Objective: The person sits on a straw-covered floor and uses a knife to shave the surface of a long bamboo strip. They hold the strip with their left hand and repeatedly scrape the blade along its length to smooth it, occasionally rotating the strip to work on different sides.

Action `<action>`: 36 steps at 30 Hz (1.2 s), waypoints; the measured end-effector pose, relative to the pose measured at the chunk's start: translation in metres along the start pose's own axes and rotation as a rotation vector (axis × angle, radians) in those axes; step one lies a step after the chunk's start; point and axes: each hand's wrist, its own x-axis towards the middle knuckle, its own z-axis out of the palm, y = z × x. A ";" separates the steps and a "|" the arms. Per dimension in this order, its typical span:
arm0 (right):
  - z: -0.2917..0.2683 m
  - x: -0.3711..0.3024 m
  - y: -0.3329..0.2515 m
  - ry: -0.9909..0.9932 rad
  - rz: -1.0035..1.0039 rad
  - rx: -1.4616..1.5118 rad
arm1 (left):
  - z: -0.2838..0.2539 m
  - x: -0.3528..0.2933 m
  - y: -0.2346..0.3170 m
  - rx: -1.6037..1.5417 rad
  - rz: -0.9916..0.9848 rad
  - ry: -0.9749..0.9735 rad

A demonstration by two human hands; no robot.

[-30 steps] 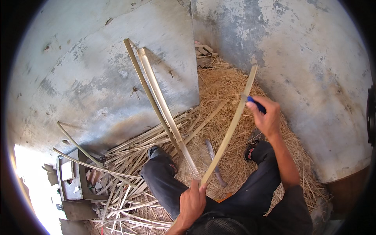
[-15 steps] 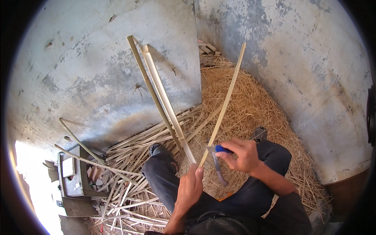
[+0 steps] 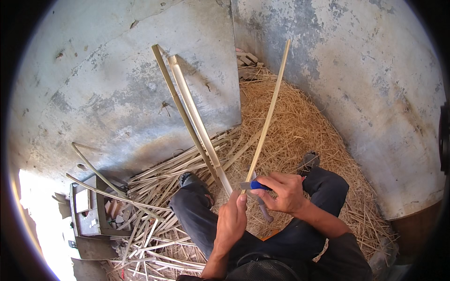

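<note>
My left hand (image 3: 231,220) grips the lower end of a long, pale bamboo strip (image 3: 268,117), thumb on top. The strip slants up and away over the shavings. In my right hand (image 3: 287,194) is a knife with a blue handle (image 3: 258,185). Its short, flat blade lies across the strip just above my left thumb. Below the knife a curved greyish rod-like piece (image 3: 266,213) shows between my legs, its upper part hidden by the right hand.
Two longer bamboo pieces (image 3: 190,105) lean on the wall ahead. Split strips (image 3: 159,164) lie heaped at the left, beside a metal box (image 3: 91,213) with rubble in it. A deep pile of shavings (image 3: 286,122) fills the corner. My shoes stand on both sides.
The knife has slid down along the strip toward my left hand. The strip's far end has risen and shifted slightly left. My left hand has moved a little to the right.
</note>
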 end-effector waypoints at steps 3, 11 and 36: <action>-0.009 0.009 0.004 0.026 0.030 -0.026 | -0.001 -0.005 -0.007 0.030 0.016 -0.002; -0.015 0.019 0.011 0.000 -0.029 -0.069 | -0.002 -0.010 -0.010 0.073 0.005 0.003; -0.037 0.139 0.242 -0.116 0.601 -0.329 | -0.052 -0.092 -0.069 0.099 -0.226 -0.125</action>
